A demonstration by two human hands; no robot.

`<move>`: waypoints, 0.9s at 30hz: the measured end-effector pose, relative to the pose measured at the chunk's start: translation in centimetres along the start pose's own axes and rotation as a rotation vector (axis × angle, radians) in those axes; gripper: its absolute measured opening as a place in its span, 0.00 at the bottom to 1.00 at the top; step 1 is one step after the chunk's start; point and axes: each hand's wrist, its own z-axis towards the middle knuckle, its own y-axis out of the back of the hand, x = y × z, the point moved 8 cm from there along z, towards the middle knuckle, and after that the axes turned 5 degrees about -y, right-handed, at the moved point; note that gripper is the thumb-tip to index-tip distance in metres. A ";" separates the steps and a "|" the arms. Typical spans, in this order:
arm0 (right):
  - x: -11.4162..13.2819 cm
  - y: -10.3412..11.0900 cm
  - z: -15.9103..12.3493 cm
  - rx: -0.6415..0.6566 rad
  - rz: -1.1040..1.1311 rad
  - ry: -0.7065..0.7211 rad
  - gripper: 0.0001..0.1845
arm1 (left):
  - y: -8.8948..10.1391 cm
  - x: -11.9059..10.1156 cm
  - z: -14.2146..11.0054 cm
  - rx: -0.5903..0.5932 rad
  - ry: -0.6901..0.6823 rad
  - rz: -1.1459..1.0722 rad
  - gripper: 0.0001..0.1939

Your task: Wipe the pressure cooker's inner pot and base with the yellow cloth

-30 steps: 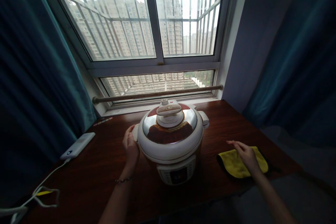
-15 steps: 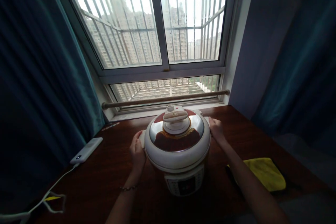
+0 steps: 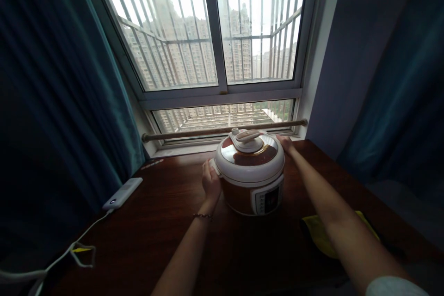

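Note:
A white and brown electric pressure cooker (image 3: 251, 173) stands on the dark wooden table (image 3: 166, 231), close to the window. Its control panel faces front right. My left hand (image 3: 210, 180) grips the cooker's left side handle, fingers curled round it. My right hand (image 3: 285, 143) holds the far right side handle, fingers closed on it. The lid with its cream knob (image 3: 247, 137) is on the pot.
A yellow cloth (image 3: 321, 236) lies on the table at the right, partly behind my right forearm. A white power bank (image 3: 122, 193) with a cable lies at the left. Dark teal curtains hang on both sides. A wooden rail (image 3: 222, 130) runs along the window.
My right hand left the yellow cloth and took the cooker's right handle. With both hands on it, the cooker has moved farther back and turned, so its panel faces front right.

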 end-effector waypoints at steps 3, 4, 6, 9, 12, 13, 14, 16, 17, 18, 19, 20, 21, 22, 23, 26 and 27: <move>-0.6 -0.1 0.9 0.036 -0.047 -0.048 0.17 | -0.9 0.9 0.4 -0.009 0.029 -0.002 0.23; -0.8 -0.1 1.0 0.041 -0.063 -0.059 0.17 | -1.1 1.3 0.6 -0.014 0.038 -0.004 0.23; -1.2 0.0 1.1 0.040 -0.093 -0.074 0.17 | -1.4 1.9 1.0 -0.022 0.054 -0.013 0.24; -1.5 0.4 0.6 0.025 -0.128 -0.086 0.17 | -2.0 2.7 1.8 -0.019 0.075 -0.044 0.24; -1.6 1.3 -0.4 -0.004 -0.147 -0.097 0.17 | -2.7 3.4 2.8 0.000 0.091 -0.092 0.24; -1.7 1.7 -0.9 -0.019 -0.150 -0.101 0.18 | -3.0 3.6 3.1 0.010 0.095 -0.111 0.23; -1.7 2.1 -1.4 -0.037 -0.153 -0.106 0.19 | -3.3 3.7 3.4 0.022 0.099 -0.131 0.23; -2.0 3.0 -2.8 -0.078 -0.157 -0.122 0.24 | -3.8 4.0 3.9 0.054 0.102 -0.177 0.23; -2.1 3.5 -3.6 -0.103 -0.159 -0.136 0.26 | -4.2 4.1 4.1 0.073 0.101 -0.202 0.22; -2.3 4.0 -4.4 -0.129 -0.162 -0.153 0.28 | -4.5 4.2 4.4 0.093 0.098 -0.227 0.22; -2.6 4.5 -5.3 -0.155 -0.165 -0.172 0.28 | -4.9 4.2 4.6 0.113 0.095 -0.251 0.22; -2.8 5.0 -6.2 -0.182 -0.168 -0.193 0.29 | -5.4 4.2 4.8 0.134 0.091 -0.275 0.22; -3.1 5.4 -7.2 -0.210 -0.171 -0.216 0.30 | -5.9 4.2 5.1 0.155 0.088 -0.297 0.22; -3.3 5.9 -8.1 -0.237 -0.174 -0.238 0.30 | -6.5 4.2 5.3 0.177 0.087 -0.318 0.22; -3.5 6.3 -9.0 -0.262 -0.177 -0.258 0.31 | -7.1 4.1 5.6 0.199 0.089 -0.338 0.22; -4.0 7.2 -11.2 -0.332 -0.186 -0.306 0.32 | -9.2 3.9 6.4 0.265 0.105 -0.385 0.23; -4.1 7.4 -11.6 -0.353 -0.189 -0.318 0.32 | -9.9 3.8 6.6 0.284 0.112 -0.397 0.23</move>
